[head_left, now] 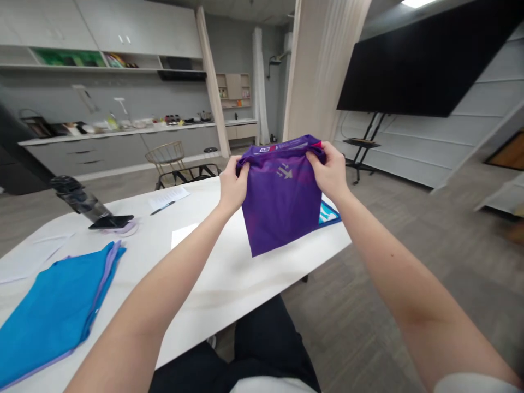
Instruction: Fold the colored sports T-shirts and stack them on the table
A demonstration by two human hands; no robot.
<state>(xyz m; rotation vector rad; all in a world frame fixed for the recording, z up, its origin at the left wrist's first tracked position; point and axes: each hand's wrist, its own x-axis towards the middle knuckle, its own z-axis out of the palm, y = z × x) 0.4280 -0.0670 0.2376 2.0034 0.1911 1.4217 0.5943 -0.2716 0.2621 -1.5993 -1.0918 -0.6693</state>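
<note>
Trousers (272, 338), dark in colour, sit nearest at 6 o'clock, with a white sleeve (475, 383) at 4 o'clock. White tabletop (229, 295) spreads from 6 round to 9 o'clock, and on it at 8 o'clock lies a blue garment (57, 308), folded, lilac fabric showing along its edges.

Out at the middle of the dial, both arms stretched, the purple cloth (282, 204) hangs upright, its lower corner above the tabletop. The left hand (233, 185) has its grip pinched on the cloth at that piece's own 10 o'clock, thumb in front; the right hand (332, 170) grasps it likewise at 2 o'clock. Between them the top rim shows small printed lettering, with grey arrows on the front below. Behind the cloth, between 3 and 4 o'clock, a blue-and-white item (328, 214) peeks out on the tabletop.

Toward 9 o'clock are a flat black object (110, 222), a pen (162, 208) and a printed sheet (170, 197) just beyond the pen.

Farther off, a wire-backed chair (166, 153) stands between 9 and 10 o'clock, in front of grey kitchen drawers (110, 155). A pale curtain (319, 71) hangs at 1 o'clock, a large black screen (413, 63) at 2.
</note>
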